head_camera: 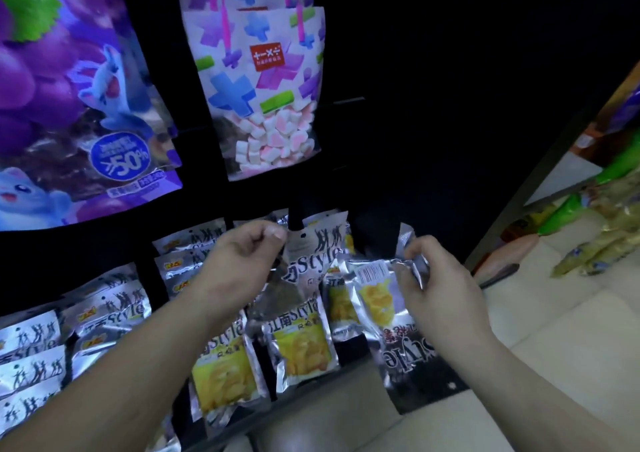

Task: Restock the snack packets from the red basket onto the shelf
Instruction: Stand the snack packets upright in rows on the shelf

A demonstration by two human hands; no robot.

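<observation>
On the left hand (242,257) the fingertips (275,235) are curled into a pinch on the top edge of a silver snack packet (313,261), held up against the dark peg rack (296,221). The right hand (440,278) has its fingers (412,252) curled round a small stack of spare packets (398,330), which hang upside down. The hang hole could miss its peg (the rack is nearly black here) and the packet would drop among the hung rows (298,344). The slippery foil stack could also fan out of the right grip. The peg itself is lost in shadow, the stack's count is unclear, and the red basket is out of view.
</observation>
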